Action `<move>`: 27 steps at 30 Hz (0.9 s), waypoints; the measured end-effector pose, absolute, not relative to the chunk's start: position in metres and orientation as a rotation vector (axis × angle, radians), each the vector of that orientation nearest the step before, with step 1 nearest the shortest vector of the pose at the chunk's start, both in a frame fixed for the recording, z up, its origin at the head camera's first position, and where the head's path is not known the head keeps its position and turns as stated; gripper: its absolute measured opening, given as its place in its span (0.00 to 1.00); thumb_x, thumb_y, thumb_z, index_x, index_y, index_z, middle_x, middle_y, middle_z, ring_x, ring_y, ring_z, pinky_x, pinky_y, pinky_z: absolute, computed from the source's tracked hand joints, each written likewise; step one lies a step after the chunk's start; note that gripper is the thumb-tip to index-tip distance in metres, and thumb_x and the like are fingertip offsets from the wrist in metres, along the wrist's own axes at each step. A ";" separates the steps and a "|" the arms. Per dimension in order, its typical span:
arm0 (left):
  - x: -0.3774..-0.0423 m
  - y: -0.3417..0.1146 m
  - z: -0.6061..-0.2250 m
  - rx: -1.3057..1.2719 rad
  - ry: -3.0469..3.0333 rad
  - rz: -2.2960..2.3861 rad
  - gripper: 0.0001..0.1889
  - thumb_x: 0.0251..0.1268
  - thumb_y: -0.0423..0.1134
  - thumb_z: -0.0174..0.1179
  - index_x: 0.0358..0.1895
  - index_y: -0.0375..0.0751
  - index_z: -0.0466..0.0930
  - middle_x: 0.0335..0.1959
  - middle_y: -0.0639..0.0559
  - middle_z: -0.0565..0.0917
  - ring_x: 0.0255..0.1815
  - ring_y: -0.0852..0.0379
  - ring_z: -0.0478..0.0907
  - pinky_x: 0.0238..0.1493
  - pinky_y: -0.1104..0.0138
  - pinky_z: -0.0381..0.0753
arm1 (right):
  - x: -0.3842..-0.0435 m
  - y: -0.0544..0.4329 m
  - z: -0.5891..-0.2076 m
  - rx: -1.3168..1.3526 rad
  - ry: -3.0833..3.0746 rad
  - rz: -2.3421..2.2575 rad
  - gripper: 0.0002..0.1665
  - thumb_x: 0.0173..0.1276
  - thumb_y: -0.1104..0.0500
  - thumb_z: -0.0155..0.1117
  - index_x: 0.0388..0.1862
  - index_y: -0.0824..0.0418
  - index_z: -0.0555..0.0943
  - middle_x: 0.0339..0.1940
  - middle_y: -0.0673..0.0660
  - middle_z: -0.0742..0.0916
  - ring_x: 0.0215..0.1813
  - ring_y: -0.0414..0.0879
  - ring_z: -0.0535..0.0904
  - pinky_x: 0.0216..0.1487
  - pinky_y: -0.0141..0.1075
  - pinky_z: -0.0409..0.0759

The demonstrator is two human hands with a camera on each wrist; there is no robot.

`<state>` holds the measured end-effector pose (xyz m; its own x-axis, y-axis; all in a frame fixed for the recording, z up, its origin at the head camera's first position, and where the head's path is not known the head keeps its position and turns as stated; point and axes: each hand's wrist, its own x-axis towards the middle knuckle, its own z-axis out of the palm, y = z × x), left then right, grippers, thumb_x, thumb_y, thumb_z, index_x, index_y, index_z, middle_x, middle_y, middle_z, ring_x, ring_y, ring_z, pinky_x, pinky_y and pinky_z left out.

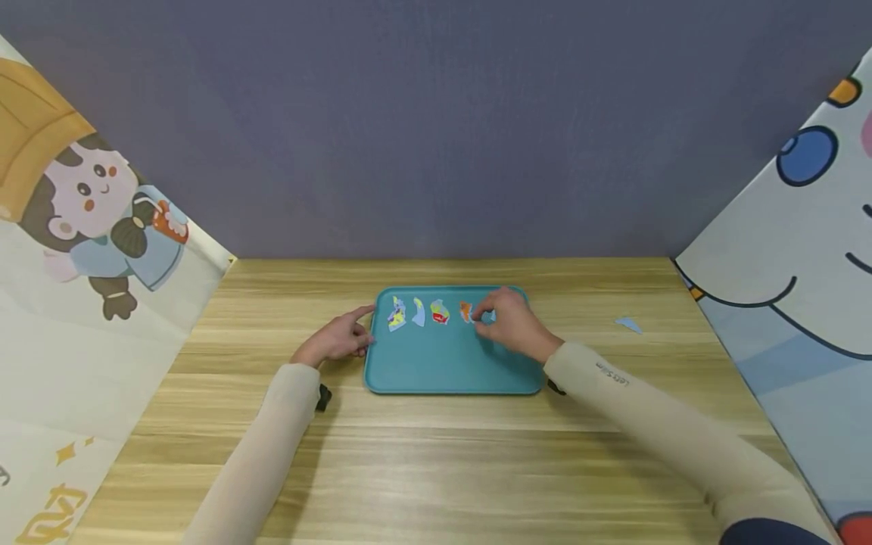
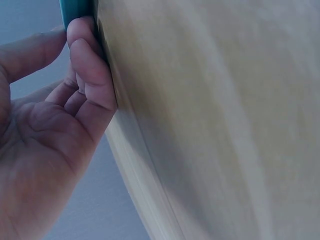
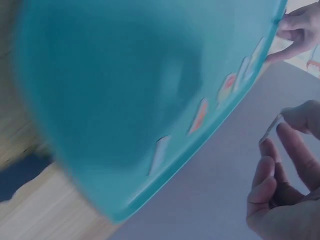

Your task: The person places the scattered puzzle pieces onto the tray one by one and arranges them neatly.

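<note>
A teal tray (image 1: 453, 363) lies on the wooden table. My left hand (image 1: 337, 339) holds its left edge: the thumb and curled fingers meet at the rim, the index finger reaching forward along it. Over the tray's far right part, my right hand (image 1: 514, 322) pinches a small thin flat piece (image 3: 271, 128) between thumb and fingertips; its printed face is not visible. Along the tray's far side lies a row of irregular printed pieces: a yellow-and-blue one (image 1: 397, 313), a curved pale-blue one (image 1: 418, 312), a green-and-red one (image 1: 440, 312), an orange one (image 1: 466, 311) and a partly covered pale one (image 3: 159, 156).
A pale-blue pointed piece (image 1: 629, 324) lies on the table (image 1: 436, 469) to the right of the tray. A dark grey wall (image 1: 436, 136) rises behind the table. Panels with cartoon pictures stand at the left (image 1: 102, 363) and right (image 1: 763, 250).
</note>
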<state>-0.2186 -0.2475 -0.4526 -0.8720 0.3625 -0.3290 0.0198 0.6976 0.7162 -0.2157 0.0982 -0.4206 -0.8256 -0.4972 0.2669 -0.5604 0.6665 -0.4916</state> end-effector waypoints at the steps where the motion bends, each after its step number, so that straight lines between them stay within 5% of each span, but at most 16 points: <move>1: -0.218 -0.247 -0.453 0.298 2.457 1.027 0.37 0.68 0.32 0.55 0.75 0.41 0.46 0.28 0.48 0.82 0.26 0.54 0.78 0.29 0.63 0.76 | -0.215 0.094 -0.420 0.884 -2.773 0.863 0.04 0.55 0.63 0.71 0.31 0.60 0.87 0.32 0.51 0.85 0.38 0.47 0.76 0.48 0.45 0.71; 12: -0.217 -0.248 -0.452 0.314 2.470 1.021 0.36 0.69 0.32 0.55 0.75 0.41 0.46 0.28 0.48 0.82 0.26 0.54 0.78 0.29 0.63 0.75 | -0.203 0.050 -0.415 0.755 -2.960 0.873 0.04 0.55 0.62 0.71 0.30 0.59 0.86 0.32 0.50 0.84 0.40 0.46 0.75 0.43 0.40 0.74; 19: -0.218 -0.248 -0.453 0.302 2.460 1.032 0.36 0.69 0.32 0.55 0.75 0.41 0.46 0.29 0.48 0.82 0.26 0.54 0.78 0.29 0.63 0.75 | -0.197 0.020 -0.420 0.792 -3.032 0.809 0.04 0.56 0.63 0.70 0.32 0.60 0.87 0.32 0.50 0.85 0.40 0.47 0.78 0.57 0.47 0.70; 27: -0.219 -0.247 -0.453 0.278 2.454 1.037 0.36 0.69 0.32 0.55 0.75 0.42 0.47 0.29 0.47 0.81 0.26 0.54 0.77 0.28 0.63 0.75 | -0.194 -0.010 -0.430 0.830 -3.084 0.818 0.03 0.55 0.64 0.71 0.29 0.61 0.86 0.30 0.50 0.85 0.39 0.47 0.79 0.45 0.39 0.75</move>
